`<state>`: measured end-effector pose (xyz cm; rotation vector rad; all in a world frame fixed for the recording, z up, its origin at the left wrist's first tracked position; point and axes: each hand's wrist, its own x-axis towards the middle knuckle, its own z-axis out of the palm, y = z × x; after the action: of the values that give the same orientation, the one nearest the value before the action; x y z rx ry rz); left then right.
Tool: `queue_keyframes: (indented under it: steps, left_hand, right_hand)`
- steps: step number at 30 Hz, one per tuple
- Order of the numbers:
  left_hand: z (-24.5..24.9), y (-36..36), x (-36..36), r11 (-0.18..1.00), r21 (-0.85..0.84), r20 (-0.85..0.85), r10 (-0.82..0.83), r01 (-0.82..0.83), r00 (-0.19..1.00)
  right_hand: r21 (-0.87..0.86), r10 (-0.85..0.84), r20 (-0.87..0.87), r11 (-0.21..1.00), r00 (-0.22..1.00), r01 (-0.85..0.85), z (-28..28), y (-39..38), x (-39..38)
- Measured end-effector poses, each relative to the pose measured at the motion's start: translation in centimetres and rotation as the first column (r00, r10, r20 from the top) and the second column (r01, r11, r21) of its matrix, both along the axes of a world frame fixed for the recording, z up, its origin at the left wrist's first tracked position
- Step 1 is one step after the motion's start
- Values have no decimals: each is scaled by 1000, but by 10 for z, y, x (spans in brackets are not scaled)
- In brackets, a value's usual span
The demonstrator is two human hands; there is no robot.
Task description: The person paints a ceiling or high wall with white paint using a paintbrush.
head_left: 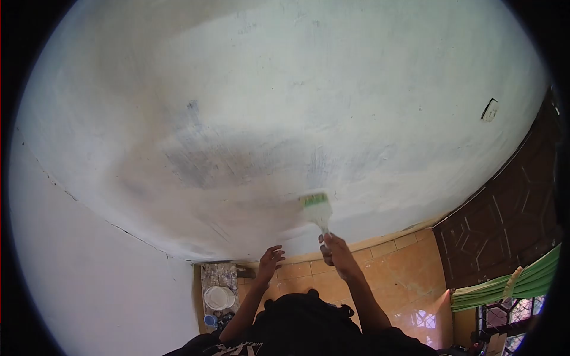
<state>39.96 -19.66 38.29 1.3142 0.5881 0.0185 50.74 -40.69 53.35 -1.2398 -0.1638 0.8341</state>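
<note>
A wide paintbrush [317, 209] with a pale handle and green-stained bristles is upright against the lower part of the white wall [368, 107]. My right hand [337, 253] grips its handle from below. To the left, my left hand [271, 261] is raised near the wall's foot, fingers apart and slightly curled, holding nothing. Grey, patchy marks show on the wall above and left of the brush. Whether the bristles touch the wall is hard to tell.
At lower left stands a paint-spotted bench [218, 274] with a white container [219, 298] and a blue item [210, 320]. Orange floor tiles [380, 285] lie below. On the right are a dark carved door [496, 207], a green curtain [504, 288] and a wall switch [490, 111].
</note>
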Motion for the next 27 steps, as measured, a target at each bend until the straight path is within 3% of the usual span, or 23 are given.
queue_keyframes:
  steps: [5, 9, 11, 12, 15, 22, 25, 27]
  left_hand:
    - [-5, 0, 6, 1000, 9, 26, -25, 25, 999]
    - [7, -2, 5, 1000, 3, 30, -25, 25, 999]
    - [9, -1, 4, 1000, 10, 35, -22, 21, 999]
    - [8, 1, 4, 1000, 6, 34, -18, 18, 999]
    - [3, 5, -1, 1000, 10, 27, -2, 2, 1000]
    - [-2, 8, -17, 1000, 25, -13, 10, -9, 1000]
    - [-3, 7, -18, 1000, 20, -15, 4, -4, 1000]
    - [-4, 4, -18, 1000, 17, -16, -5, 6, 1000]
  right_hand:
    - [97, -67, 351, 995, 934, 35, 91, 10, 12]
    - [188, -148, 394, 979, 907, 78, 119, 32, 33]
    - [241, -226, 421, 961, 879, 132, 96, 51, 46]
    - [237, -178, 438, 968, 881, 78, 78, 51, 50]
    - [244, -200, 383, 963, 902, 110, -3, 55, 50]
    - [-64, -188, 178, 977, 966, 202, -143, 23, -4]
    - [-208, -151, 48, 965, 987, 157, -171, 11, -11]
    - [-196, -134, 26, 971, 991, 136, -172, 7, -10]
